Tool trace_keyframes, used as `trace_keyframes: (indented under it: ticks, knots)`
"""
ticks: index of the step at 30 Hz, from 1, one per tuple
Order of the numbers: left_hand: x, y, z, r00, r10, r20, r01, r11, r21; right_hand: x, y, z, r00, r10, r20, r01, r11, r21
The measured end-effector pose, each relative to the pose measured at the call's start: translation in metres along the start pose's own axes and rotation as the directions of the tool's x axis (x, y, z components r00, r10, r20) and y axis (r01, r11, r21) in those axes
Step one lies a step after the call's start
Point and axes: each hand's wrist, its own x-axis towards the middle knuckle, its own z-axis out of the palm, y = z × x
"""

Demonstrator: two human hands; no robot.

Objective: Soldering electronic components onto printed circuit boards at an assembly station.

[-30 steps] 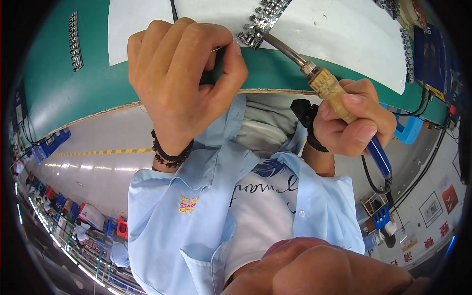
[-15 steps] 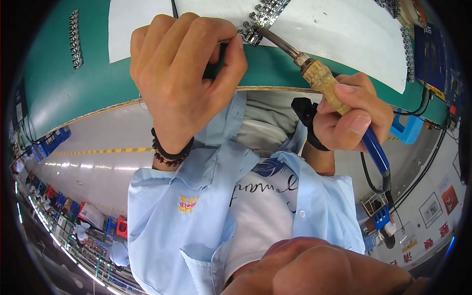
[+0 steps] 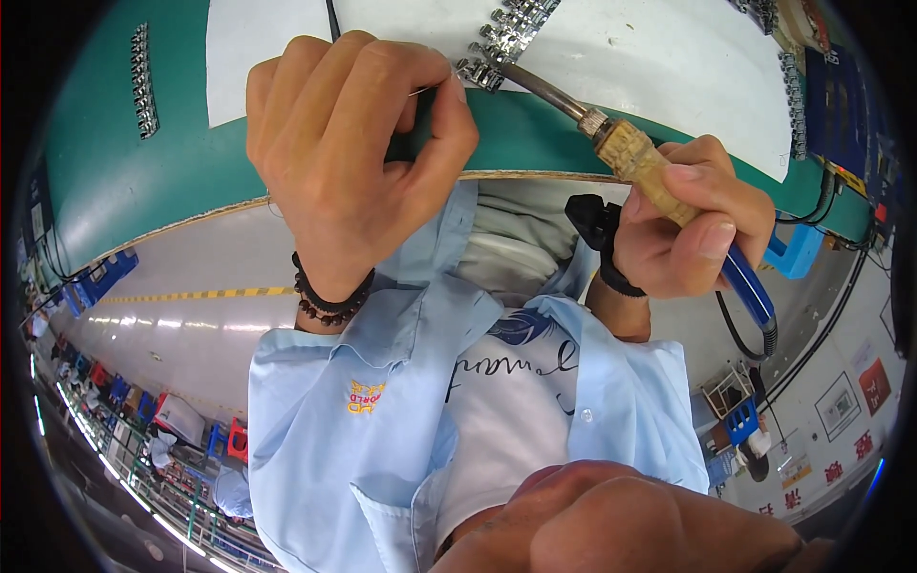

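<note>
My right hand (image 3: 695,222) is wrapped round the tan and blue handle of a soldering iron (image 3: 630,158), which slants up and left. Its dark metal tip rests at the near end of a strip of small shiny metal parts (image 3: 516,36). Left of that strip, my left hand (image 3: 353,158) is closed, thumb and forefinger pinching a thin piece of solder wire (image 3: 418,92). Only a short bit of the wire shows by the fingertips; the palm is turned away. The strip lies on white paper (image 3: 659,72), its near end reaching the paper's edge.
Another metal strip (image 3: 144,81) lies on the green bench top (image 3: 95,181) at the left, and one more (image 3: 793,105) at the right edge of the paper. Blue equipment (image 3: 841,124) with black cables stands far right. The bench's front edge (image 3: 191,222) curves below my hands.
My left hand has drifted slightly left and down, away from the strip. The right hand and the soldering iron have shifted a little right and down; the tip stays by the strip.
</note>
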Motion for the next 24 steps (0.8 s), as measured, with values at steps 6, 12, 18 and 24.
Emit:
trace_keyframes:
  ticks: [6, 12, 18, 24]
  knots:
    - [0.001, 0.001, 0.000, 1.000, -0.010, -0.002, 0.010, 1.000, -0.005, 0.002, -0.001, 0.005, 1.000, -0.013, -0.009, 0.013, 1.000, 0.000]
    - [0.001, -0.001, 0.003, 1.000, -0.002, 0.010, 0.002, 1.000, -0.016, 0.002, -0.001, 0.006, 1.000, -0.029, -0.006, 0.029, 1.000, -0.010]
    - [-0.001, 0.002, 0.002, 0.997, -0.059, -0.051, 0.055, 0.995, -0.079, -0.003, -0.002, 0.014, 0.986, 0.058, -0.160, -0.044, 0.995, 0.088]
    - [-0.008, 0.008, -0.010, 0.959, -0.254, -0.129, 0.214, 0.941, -0.263, -0.005, 0.007, 0.011, 0.962, 0.020, -0.272, 0.026, 0.986, 0.164]
